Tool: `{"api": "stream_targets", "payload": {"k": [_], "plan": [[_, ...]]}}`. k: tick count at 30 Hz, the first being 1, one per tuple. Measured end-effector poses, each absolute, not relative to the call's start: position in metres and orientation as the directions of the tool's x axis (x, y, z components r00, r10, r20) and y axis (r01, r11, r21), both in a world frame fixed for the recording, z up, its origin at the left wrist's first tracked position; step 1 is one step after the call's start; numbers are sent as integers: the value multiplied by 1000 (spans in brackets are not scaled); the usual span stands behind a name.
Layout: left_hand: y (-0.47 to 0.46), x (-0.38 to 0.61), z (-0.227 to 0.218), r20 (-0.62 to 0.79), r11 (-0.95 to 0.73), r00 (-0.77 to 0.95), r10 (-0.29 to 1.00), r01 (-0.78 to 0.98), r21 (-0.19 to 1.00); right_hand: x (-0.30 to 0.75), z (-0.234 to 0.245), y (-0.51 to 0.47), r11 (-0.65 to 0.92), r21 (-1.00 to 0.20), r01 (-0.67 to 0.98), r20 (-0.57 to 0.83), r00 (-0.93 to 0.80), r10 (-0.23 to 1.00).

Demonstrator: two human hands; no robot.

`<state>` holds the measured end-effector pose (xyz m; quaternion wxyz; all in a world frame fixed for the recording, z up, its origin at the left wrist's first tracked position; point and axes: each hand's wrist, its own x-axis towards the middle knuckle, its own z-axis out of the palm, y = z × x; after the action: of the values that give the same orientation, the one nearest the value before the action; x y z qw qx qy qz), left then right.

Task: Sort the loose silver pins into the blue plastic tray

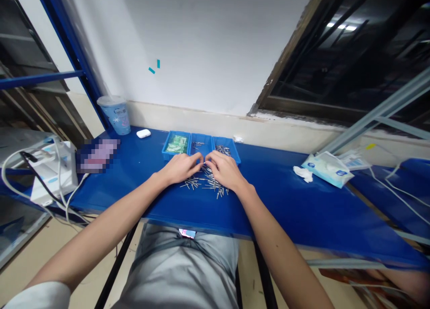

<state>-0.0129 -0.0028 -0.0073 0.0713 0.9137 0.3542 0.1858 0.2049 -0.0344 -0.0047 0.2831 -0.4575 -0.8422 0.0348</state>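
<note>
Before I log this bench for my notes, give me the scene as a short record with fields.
Metal pins: loose pile on the blue table
Left hand: at the pile, thumb and forefinger curled
Right hand: close beside it, also curled
In the grip: too small to tell
Blue bins: three in a row beyond the hands; left holds green packets, middle a few metal pieces, right many
Left side: blue cup, white case
Right side: crumpled tissue, tissue pack

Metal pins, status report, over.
Left hand, right hand: fingertips close together, grip unclear. Metal pins loose on table, partly hidden by hands. Bins just beyond.
</note>
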Motion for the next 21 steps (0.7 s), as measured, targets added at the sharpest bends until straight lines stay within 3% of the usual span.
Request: {"api": "stream_targets", "payload": {"k": [9,14,21], "plan": [[-6,-11,-5,378,-750,648,661,557,356,201,-7,-34,551,-344,760,464,-372,804],[-6,-11,-4,396,-742,629,669,538,399,202,-5,-36,609,-385,693,495,-402,770],[-5,-12,-3,395,-752,643,656,507,422,202,-5,-35,633,-346,692,499,-435,749]]}}
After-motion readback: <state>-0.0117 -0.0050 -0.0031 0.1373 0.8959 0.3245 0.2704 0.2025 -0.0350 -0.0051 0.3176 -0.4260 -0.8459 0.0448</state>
